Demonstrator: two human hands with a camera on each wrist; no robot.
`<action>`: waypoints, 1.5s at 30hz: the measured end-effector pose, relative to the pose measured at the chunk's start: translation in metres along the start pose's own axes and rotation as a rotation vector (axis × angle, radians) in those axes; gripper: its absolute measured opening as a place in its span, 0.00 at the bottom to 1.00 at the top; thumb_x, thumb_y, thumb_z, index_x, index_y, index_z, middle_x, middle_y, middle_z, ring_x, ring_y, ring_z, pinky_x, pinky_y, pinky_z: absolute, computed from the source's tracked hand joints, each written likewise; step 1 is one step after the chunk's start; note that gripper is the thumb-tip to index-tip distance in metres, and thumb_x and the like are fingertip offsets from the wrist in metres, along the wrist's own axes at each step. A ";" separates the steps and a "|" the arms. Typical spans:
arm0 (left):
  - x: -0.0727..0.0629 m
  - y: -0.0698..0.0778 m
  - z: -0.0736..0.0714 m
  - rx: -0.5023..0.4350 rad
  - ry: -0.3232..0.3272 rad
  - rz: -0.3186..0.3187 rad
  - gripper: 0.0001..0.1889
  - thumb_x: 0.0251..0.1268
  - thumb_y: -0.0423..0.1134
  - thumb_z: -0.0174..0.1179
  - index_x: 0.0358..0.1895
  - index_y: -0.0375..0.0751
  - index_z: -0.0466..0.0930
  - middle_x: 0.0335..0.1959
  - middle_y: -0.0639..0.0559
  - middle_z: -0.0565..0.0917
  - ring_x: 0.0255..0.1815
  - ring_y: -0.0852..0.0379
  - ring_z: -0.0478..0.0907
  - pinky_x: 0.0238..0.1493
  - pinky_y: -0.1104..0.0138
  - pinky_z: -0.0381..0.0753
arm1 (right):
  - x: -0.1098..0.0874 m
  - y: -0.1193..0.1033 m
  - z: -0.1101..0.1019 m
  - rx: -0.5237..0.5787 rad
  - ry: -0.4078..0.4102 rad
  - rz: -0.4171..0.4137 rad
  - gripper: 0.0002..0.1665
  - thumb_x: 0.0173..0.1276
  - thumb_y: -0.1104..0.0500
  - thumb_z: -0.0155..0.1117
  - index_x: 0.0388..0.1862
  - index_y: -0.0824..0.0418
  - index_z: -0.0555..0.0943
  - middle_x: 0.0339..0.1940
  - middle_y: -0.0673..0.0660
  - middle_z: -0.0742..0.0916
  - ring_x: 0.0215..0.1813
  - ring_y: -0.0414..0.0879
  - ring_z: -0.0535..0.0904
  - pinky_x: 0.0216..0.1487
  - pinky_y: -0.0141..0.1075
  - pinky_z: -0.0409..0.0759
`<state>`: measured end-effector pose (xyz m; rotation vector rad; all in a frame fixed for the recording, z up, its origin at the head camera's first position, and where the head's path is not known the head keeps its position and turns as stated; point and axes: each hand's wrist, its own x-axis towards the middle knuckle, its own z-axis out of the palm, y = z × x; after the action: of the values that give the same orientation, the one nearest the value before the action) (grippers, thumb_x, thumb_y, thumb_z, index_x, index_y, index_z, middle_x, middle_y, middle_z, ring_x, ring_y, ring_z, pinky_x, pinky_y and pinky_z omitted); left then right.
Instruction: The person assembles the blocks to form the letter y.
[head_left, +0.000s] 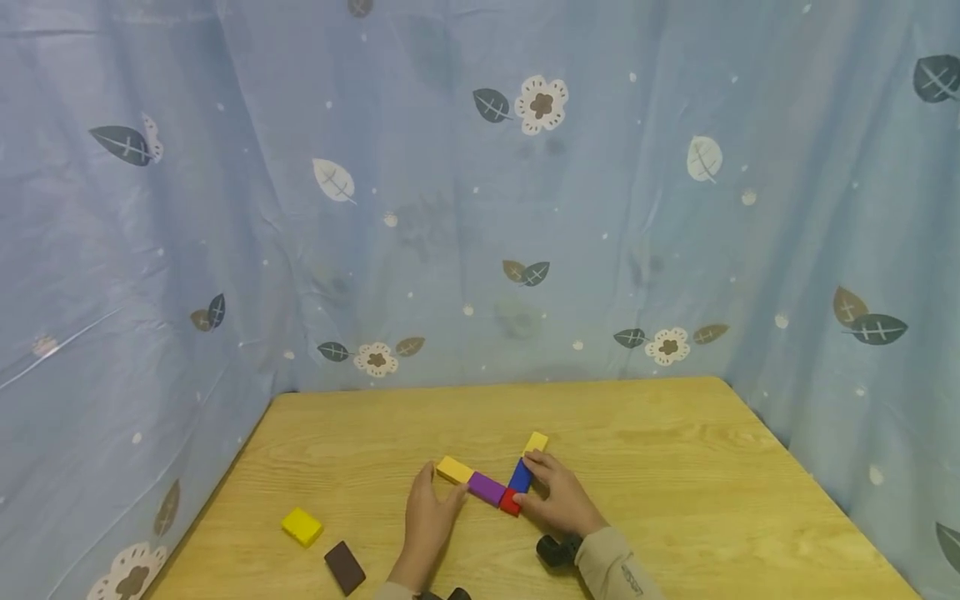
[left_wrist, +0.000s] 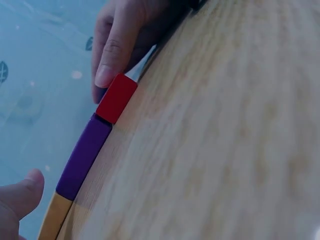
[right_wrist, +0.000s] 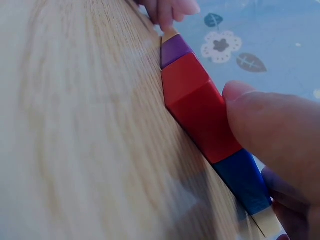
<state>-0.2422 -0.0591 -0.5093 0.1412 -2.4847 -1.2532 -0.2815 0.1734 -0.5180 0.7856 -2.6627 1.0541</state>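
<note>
Five blocks form a V on the wooden table. Its left arm has an orange-yellow block (head_left: 455, 470) and a purple block (head_left: 487, 489); a red block (head_left: 510, 502) is at the corner, and a blue block (head_left: 520, 476) and a pale yellow block (head_left: 536, 443) make the right arm. My left hand (head_left: 431, 512) is beside the orange-yellow block, index fingertip near its outer end and thumb close to the purple block. My right hand (head_left: 561, 496) lies along the right arm, its thumb (right_wrist: 250, 112) touching the red block and its other fingers by the blue and pale yellow blocks.
On the table (head_left: 637, 433) at the left lie a bright yellow block (head_left: 302, 527) and a dark brown block (head_left: 345, 568), apart from the V. A blue curtain (head_left: 450, 208) with leaves and flowers surrounds the table's back and sides. A black wrist device (head_left: 558, 552) sits on the right wrist.
</note>
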 end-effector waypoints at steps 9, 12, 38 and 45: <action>-0.004 0.001 -0.016 0.028 -0.077 0.010 0.41 0.56 0.48 0.66 0.65 0.22 0.62 0.63 0.27 0.69 0.64 0.30 0.66 0.63 0.42 0.67 | 0.003 -0.005 0.001 -0.007 0.008 -0.013 0.40 0.63 0.42 0.64 0.64 0.69 0.72 0.66 0.63 0.74 0.67 0.63 0.68 0.64 0.55 0.70; -0.006 0.000 -0.020 0.018 -0.107 0.015 0.40 0.58 0.48 0.65 0.65 0.22 0.61 0.63 0.26 0.68 0.64 0.30 0.65 0.64 0.42 0.66 | 0.004 -0.006 0.000 -0.013 0.014 -0.012 0.39 0.63 0.43 0.64 0.63 0.69 0.72 0.65 0.63 0.74 0.67 0.63 0.68 0.64 0.56 0.70; -0.035 -0.029 -0.101 0.138 0.117 0.298 0.30 0.55 0.36 0.68 0.60 0.28 0.69 0.57 0.32 0.77 0.55 0.33 0.76 0.50 0.44 0.78 | 0.010 -0.010 0.001 -0.014 -0.002 0.031 0.41 0.61 0.40 0.65 0.64 0.65 0.72 0.66 0.61 0.74 0.67 0.60 0.69 0.64 0.54 0.70; -0.040 -0.047 -0.132 0.186 0.168 0.268 0.31 0.51 0.39 0.71 0.57 0.29 0.73 0.52 0.36 0.81 0.37 0.43 0.82 0.40 0.50 0.84 | 0.006 -0.011 -0.002 0.014 -0.011 0.063 0.41 0.61 0.41 0.65 0.64 0.66 0.72 0.66 0.63 0.74 0.67 0.62 0.68 0.63 0.56 0.70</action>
<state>-0.1613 -0.1778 -0.4860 -0.0389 -2.3763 -0.8659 -0.2806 0.1656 -0.5079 0.7165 -2.7090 1.0868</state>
